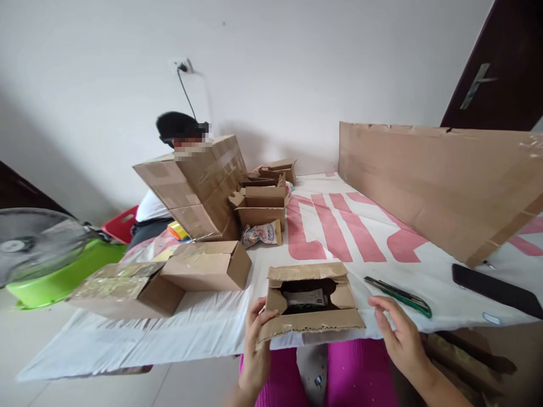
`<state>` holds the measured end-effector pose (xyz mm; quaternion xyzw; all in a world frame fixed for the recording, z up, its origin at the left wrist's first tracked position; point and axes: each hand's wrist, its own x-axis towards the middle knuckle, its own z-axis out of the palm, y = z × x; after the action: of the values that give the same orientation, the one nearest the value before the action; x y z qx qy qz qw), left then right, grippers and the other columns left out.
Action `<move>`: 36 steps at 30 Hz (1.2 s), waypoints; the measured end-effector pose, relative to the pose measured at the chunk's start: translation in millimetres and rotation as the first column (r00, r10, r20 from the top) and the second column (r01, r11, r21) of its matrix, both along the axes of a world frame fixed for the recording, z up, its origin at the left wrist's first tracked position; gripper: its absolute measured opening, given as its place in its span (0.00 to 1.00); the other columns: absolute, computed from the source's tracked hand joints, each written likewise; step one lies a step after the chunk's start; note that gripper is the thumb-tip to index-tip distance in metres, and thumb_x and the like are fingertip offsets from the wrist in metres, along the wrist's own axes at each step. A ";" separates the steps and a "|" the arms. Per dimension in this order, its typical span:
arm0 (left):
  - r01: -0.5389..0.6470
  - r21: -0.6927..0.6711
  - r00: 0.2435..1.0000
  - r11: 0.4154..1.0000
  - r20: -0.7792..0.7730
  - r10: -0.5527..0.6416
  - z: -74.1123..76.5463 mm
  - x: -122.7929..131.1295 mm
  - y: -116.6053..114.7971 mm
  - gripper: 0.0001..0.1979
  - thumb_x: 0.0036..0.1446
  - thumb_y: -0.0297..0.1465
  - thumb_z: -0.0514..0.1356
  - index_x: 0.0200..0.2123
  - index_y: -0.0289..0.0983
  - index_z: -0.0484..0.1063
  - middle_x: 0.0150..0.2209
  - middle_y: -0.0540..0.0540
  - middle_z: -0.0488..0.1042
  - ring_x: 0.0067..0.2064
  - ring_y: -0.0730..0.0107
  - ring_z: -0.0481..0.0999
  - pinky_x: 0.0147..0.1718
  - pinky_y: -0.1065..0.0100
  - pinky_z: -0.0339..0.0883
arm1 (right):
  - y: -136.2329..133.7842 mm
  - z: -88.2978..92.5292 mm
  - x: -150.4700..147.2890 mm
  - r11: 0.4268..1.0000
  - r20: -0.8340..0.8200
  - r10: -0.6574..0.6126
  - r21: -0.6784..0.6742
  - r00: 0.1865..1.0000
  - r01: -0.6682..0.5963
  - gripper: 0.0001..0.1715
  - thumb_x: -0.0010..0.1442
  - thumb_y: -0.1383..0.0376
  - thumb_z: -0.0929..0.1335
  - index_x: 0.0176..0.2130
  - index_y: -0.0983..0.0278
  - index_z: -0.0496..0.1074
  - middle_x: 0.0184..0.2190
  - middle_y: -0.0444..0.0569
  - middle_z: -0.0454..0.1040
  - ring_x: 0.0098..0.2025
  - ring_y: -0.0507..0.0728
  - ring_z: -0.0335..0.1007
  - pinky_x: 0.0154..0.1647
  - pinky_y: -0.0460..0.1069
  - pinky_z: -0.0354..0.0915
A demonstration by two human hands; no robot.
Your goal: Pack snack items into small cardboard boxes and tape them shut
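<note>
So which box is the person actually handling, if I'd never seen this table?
Start at the white cloth with big pink letters covering the table. At its near edge, the small open cardboard box sits between the left hand and right hand. Unlike the taped boxes further left, its flaps are open, showing something dark inside.

Makeshift home packing station in a plain room. Sealed and open cardboard boxes point(199, 186) stacked at 11 o'clock on a cloth-covered table point(339, 237); box cutter point(399, 295) at 3 o'clock; floor fan point(34, 243) at 9 o'clock; bare wall with socket point(183, 66) at 12 o'clock.
</note>
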<state>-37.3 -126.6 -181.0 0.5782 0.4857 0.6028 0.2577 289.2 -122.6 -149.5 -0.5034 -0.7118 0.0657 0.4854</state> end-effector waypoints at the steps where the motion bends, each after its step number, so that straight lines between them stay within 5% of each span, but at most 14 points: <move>1: -0.006 0.009 1.000 1.000 0.031 0.005 5.1 -0.5 1.1 0.17 0.60 0.45 0.55 0.42 0.41 0.76 0.55 0.41 0.66 0.58 0.52 0.66 0.55 0.53 0.64 | -0.1 6.9 -0.1 1.000 -0.012 0.015 0.003 1.000 -0.015 0.13 0.66 0.64 0.61 0.49 0.59 0.68 0.43 0.51 0.75 0.45 0.57 0.73 0.45 0.51 0.71; 5: -0.092 -0.002 0.992 0.996 0.085 0.092 48.8 -7.9 21.8 0.17 0.62 0.43 0.53 0.40 0.39 0.75 0.41 0.43 0.76 0.47 0.58 0.74 0.48 0.59 0.68 | 8.9 46.6 -13.8 0.975 0.029 0.223 0.003 0.974 -0.223 0.14 0.66 0.65 0.60 0.49 0.59 0.69 0.45 0.53 0.75 0.50 0.59 0.71 0.52 0.54 0.68; 8: 0.179 -0.179 0.957 0.967 -0.195 -0.213 98.0 -10.6 42.6 0.16 0.62 0.42 0.54 0.37 0.38 0.76 0.36 0.44 0.78 0.40 0.62 0.76 0.41 0.64 0.69 | 26.3 81.1 -34.8 0.916 0.020 0.383 -0.132 0.923 -0.378 0.15 0.67 0.62 0.59 0.48 0.60 0.69 0.45 0.52 0.75 0.49 0.58 0.71 0.51 0.53 0.68; 10: 0.387 -0.319 0.773 0.865 -0.400 -0.493 126.0 -7.2 51.6 0.14 0.61 0.40 0.55 0.38 0.39 0.77 0.40 0.44 0.79 0.43 0.62 0.77 0.44 0.64 0.68 | 37.0 101.1 -49.2 0.846 0.040 0.470 -0.307 0.882 -0.436 0.16 0.68 0.60 0.57 0.48 0.60 0.69 0.44 0.50 0.76 0.46 0.56 0.73 0.47 0.50 0.68; 12: 0.462 -0.384 0.549 0.799 -0.584 -0.598 141.3 0.4 54.7 0.12 0.58 0.39 0.60 0.41 0.41 0.77 0.47 0.43 0.78 0.50 0.58 0.75 0.51 0.60 0.65 | 42.6 115.5 -61.5 0.749 0.148 0.588 -0.470 0.795 -0.466 0.16 0.68 0.60 0.58 0.48 0.59 0.70 0.43 0.47 0.77 0.44 0.55 0.74 0.45 0.50 0.68; 15: 0.417 -0.344 0.367 0.841 -0.783 -0.502 138.8 15.0 51.7 0.14 0.55 0.41 0.62 0.42 0.43 0.78 0.51 0.42 0.75 0.55 0.52 0.71 0.58 0.50 0.56 | 41.7 122.6 -75.6 0.687 0.344 0.689 -0.592 0.638 -0.422 0.15 0.66 0.61 0.59 0.48 0.59 0.70 0.42 0.48 0.77 0.45 0.58 0.73 0.45 0.52 0.66; 21: 0.216 -0.041 0.375 0.975 -0.919 -0.122 118.1 27.2 43.1 0.20 0.59 0.48 0.57 0.37 0.38 0.77 0.55 0.37 0.70 0.65 0.43 0.57 0.63 0.36 0.31 | 35.9 105.9 -88.1 0.903 0.662 0.426 -0.354 0.617 -0.244 0.16 0.66 0.58 0.61 0.46 0.63 0.71 0.37 0.52 0.77 0.43 0.63 0.71 0.54 0.65 0.54; 24: 0.065 0.082 0.432 0.995 -0.901 0.046 122.0 19.2 43.0 0.14 0.56 0.41 0.62 0.40 0.38 0.74 0.60 0.35 0.65 0.67 0.39 0.52 0.63 0.36 0.37 | 40.4 101.1 -82.3 0.970 0.728 0.237 -0.145 0.643 -0.194 0.19 0.65 0.55 0.62 0.47 0.63 0.73 0.39 0.55 0.77 0.46 0.65 0.68 0.54 0.65 0.54; 28: -0.102 -0.023 0.505 0.995 -0.863 0.032 122.7 -1.1 44.9 0.15 0.55 0.35 0.62 0.46 0.38 0.72 0.54 0.36 0.72 0.56 0.44 0.70 0.56 0.43 0.57 | 55.1 90.6 -63.6 1.000 0.726 0.031 -0.024 0.687 -0.020 0.24 0.66 0.58 0.60 0.57 0.64 0.68 0.52 0.60 0.73 0.49 0.68 0.68 0.52 0.67 0.56; 31: -0.191 -0.138 0.538 0.972 -0.843 -0.015 111.4 -15.8 43.4 0.19 0.57 0.38 0.60 0.50 0.38 0.71 0.46 0.39 0.77 0.47 0.51 0.75 0.48 0.51 0.66 | 65.5 73.0 -49.4 0.992 0.696 0.086 -0.126 0.713 0.002 0.30 0.66 0.53 0.58 0.60 0.64 0.64 0.57 0.60 0.69 0.56 0.68 0.65 0.54 0.67 0.58; 36: -0.231 -0.069 0.475 0.971 -0.879 0.051 92.3 -26.1 39.1 0.15 0.58 0.45 0.58 0.39 0.43 0.78 0.55 0.40 0.70 0.59 0.44 0.63 0.52 0.46 0.62 | 69.4 56.2 -39.3 0.947 0.555 0.256 -0.309 0.791 -0.090 0.31 0.66 0.54 0.57 0.64 0.64 0.58 0.66 0.57 0.55 0.64 0.61 0.57 0.59 0.57 0.61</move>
<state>-63.5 -87.6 -88.7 0.7357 0.6466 0.2005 -0.0238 249.9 -53.2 -93.3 -0.4915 -0.8547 0.0462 0.1606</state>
